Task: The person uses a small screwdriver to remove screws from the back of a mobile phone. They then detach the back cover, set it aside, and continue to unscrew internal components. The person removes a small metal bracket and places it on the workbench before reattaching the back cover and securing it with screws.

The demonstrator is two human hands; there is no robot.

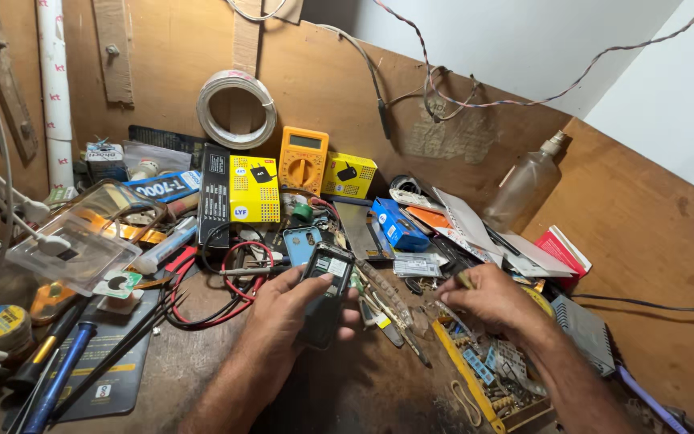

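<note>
the left hand (pixel 295 309) holds a dark opened phone (pixel 324 293) fast, fingers wrapped behind and thumb across its back, just below the middle of the wooden bench (pixel 202 354); to work on it well, i judge it should stay flat and steady while any small tool comes in gently. the phone shows bare innards and a pale label at its 12 o'clock end. at its 3 o'clock the right hand (pixel 491 301) pinches a thin yellow-tipped tool (pixel 464 280) amid the clutter.
</note>
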